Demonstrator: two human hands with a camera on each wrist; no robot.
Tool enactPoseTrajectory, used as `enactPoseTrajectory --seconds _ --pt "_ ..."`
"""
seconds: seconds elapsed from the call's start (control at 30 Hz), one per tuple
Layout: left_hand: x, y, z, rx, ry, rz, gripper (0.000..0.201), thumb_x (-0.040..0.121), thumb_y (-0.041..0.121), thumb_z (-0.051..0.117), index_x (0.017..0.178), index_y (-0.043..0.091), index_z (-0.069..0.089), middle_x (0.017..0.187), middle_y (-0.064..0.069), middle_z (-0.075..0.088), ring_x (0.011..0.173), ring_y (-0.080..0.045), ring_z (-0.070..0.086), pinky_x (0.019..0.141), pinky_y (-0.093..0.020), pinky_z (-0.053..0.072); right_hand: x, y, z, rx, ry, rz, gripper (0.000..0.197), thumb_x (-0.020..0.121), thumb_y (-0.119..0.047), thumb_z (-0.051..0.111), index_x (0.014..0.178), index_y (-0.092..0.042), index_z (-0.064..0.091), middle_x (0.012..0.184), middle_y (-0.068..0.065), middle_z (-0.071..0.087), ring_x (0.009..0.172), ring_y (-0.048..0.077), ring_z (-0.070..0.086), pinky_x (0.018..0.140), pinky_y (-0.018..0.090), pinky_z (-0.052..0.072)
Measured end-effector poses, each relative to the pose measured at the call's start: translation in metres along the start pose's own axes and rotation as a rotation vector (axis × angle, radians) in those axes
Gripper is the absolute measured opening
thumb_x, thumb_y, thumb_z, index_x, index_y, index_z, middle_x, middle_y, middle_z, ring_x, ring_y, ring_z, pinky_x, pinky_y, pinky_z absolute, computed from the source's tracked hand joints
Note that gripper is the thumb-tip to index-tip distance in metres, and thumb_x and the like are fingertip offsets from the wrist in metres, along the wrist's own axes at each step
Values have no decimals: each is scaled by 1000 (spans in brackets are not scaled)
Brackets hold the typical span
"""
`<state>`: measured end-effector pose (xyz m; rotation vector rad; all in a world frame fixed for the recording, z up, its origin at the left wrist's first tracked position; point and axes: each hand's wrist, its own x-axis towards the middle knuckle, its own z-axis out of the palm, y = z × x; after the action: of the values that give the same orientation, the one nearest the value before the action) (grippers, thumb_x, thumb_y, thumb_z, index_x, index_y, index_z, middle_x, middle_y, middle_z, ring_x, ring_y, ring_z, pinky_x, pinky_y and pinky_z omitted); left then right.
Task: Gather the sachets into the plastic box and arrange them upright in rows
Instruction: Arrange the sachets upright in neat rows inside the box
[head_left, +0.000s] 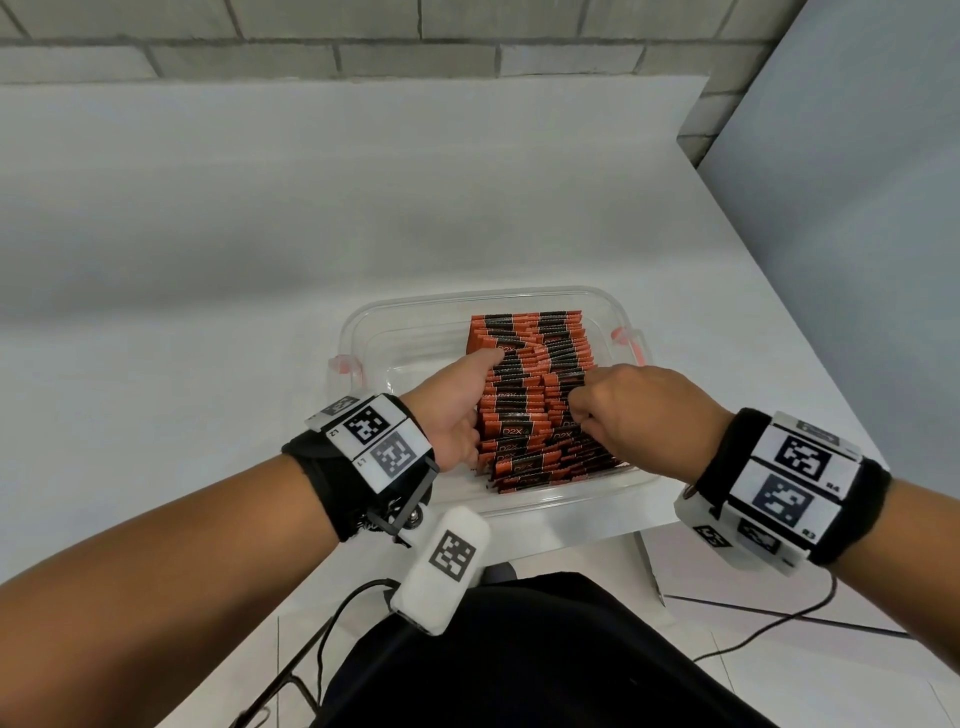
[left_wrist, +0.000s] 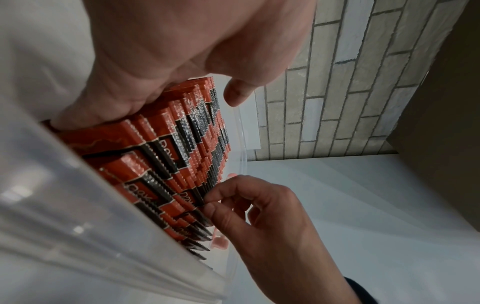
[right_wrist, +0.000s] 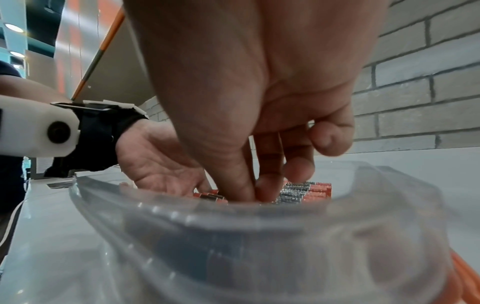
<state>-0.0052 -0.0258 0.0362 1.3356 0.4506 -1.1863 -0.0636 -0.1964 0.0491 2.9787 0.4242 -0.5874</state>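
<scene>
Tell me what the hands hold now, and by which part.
Right hand pinches sachets by their top edges; left hand only presses against their side.

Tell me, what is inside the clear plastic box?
Orange-and-black sachets stand in rows along the right side of the box; its left part is bare. The left hand presses them, the right hand pinches some. Sachets beneath the hands are covered.

Grey brick wall, white table.

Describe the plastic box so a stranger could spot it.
On the white table, at its near edge, sits a clear plastic box with orange side clips. It alone holds rows of orange-and-black sachets, which the left hand and right hand touch.
</scene>
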Motion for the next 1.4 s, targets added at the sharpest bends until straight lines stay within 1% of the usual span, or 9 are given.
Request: enactPoseTrajectory --seconds 0.2,0.37,0.57,0.8,1.07,1.17,1.27,1.33,1.4 --pt "-1 0 0 8 -2 4 33 97 46 45 91 15 56 111 -9 61 111 -31 59 95 -46 44 3 0 0 -52 -18 -20 17 97 -16 44 98 -18 60 97 -3 57 84 17 57 62 28 38" --pt "-2 0 0 8 -3 4 32 96 46 46 90 16 55 113 -9 60 106 -31 58 93 -47 43 -2 7 -4 -60 13 -19 16 97 -13 43 94 -20 58 95 -5 56 81 16 55 65 29 46" --pt "-2 0 0 16 -11 -3 34 97 47 45 91 16 56 114 -9 60 118 -34 55 105 -52 38 -14 0 -15 -214 6 -40 26 94 -6 33 102 -16 55 103 0 55 82 18 44 68 29 31" --pt "-4 -1 2 16 -5 20 32 97 45 44 90 16 56 92 -9 63 103 -29 58 100 -48 43 -10 -6 -9 -279 -30 -21 27 96 -7 34 102 -17 59 106 1 59 96 21 56 72 29 30" --pt "-6 -1 1 30 -20 -45 35 96 50 42 90 17 53 131 -18 56 124 -36 50 110 -55 27 -6 -1 -12 -214 -38 31 25 95 -9 39 72 -19 40 82 -3 50 70 18 45 65 29 30" --pt "-8 0 -1 32 28 -71 36 97 48 42 111 16 52 147 -23 37 134 -41 36 112 -54 18 -9 4 -10 -105 -30 32 16 94 -9 44 88 -18 55 91 -4 57 76 17 54 61 28 38" --pt "-8 -1 -7 31 43 -53 68 95 45 48 149 12 22 155 -26 13 142 -45 18 116 -58 9 -16 1 -9 44 -34 60 20 94 -10 42 102 -16 59 97 0 59 80 19 59 66 32 49" --pt "-8 -2 -9 6 14 -88 75 93 46 50 150 8 18 154 -26 19 140 -44 24 116 -56 10 -21 -5 -8 170 7 84 16 94 -11 39 99 -13 54 95 3 60 73 19 56 63 30 47" --pt "-7 -3 -8 -17 -32 -131 60 93 47 50 133 4 39 149 -21 34 136 -38 35 117 -52 14 -24 -12 -6 364 30 156 10 92 -13 41 101 -14 46 89 1 57 63 13 49 53 22 37"
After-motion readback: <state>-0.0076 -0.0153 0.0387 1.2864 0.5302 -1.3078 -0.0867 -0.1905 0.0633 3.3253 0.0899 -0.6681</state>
